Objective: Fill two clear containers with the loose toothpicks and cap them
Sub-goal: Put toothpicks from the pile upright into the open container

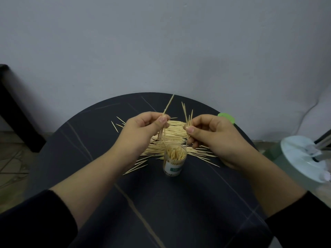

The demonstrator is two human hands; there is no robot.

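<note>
Just behind the packed container [174, 159] on the worktop [161, 203], my left hand [143, 129] and right hand [213, 138] are each pinching a few upright over the loose toothpicks [176, 130], fingers [162, 120] gripping them, probably squaring tips so they're dropping in straight. Green lid [226, 117] is sitting aside.

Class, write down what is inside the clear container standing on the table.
The container holds toothpicks, packed upright and reaching near its open top. Its label hides their lower ends, so the bottom cannot be seen.
</note>
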